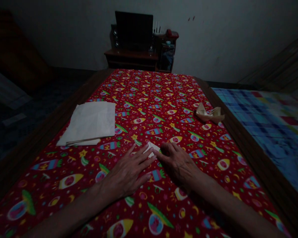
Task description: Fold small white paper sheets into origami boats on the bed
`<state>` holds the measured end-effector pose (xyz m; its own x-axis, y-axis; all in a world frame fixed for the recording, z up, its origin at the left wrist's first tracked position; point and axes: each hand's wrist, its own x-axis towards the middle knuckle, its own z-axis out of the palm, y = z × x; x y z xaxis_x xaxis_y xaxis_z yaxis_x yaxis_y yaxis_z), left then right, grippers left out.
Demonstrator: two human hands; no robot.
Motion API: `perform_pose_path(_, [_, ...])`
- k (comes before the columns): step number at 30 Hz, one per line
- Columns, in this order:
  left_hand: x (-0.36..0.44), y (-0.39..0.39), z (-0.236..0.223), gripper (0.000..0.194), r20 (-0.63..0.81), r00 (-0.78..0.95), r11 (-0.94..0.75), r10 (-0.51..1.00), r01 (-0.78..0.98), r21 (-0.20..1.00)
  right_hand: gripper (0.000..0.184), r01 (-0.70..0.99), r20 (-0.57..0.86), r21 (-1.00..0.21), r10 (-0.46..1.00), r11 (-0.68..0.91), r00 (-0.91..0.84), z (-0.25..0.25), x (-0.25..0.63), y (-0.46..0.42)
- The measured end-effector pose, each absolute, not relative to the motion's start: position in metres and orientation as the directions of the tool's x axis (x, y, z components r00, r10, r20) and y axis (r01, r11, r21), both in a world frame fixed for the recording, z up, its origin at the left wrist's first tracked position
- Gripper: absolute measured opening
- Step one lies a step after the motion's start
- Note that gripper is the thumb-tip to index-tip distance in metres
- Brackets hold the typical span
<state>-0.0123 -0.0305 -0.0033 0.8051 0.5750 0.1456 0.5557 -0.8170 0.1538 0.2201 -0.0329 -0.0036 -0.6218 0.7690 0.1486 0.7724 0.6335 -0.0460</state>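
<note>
A small piece of folded white paper (pixel 152 147) lies on the red patterned cloth in front of me, partly hidden by my fingers. My left hand (pixel 129 170) rests flat over its left side, fingers stretched out and pressing on it. At the paper's right edge is my right hand (pixel 179 162), its fingers bent and closed, with the fingertips on the paper. A stack of white paper sheets (pixel 93 120) sits to the left, beyond my left hand. Off to the right stands a folded paper boat shape (pixel 209 113), tan in colour.
The red cloth (pixel 149 216) with rockets and stars covers a long table with dark wooden edges (pixel 258 165). Beyond its far end are a monitor (pixel 134 31) and a red telephone (pixel 172 33) on cabinets. A blue checked bedspread (pixel 250 115) lies on the right. The room is dim.
</note>
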Motion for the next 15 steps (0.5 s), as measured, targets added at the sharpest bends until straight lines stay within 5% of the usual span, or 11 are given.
perform_pose_path(15, [-0.006,-0.022,0.001,0.04,0.171,0.763,-0.782,0.623,0.606,0.143,0.046,0.84,0.142,-0.037,0.835,0.542,-0.532,-0.004,0.21,-0.03])
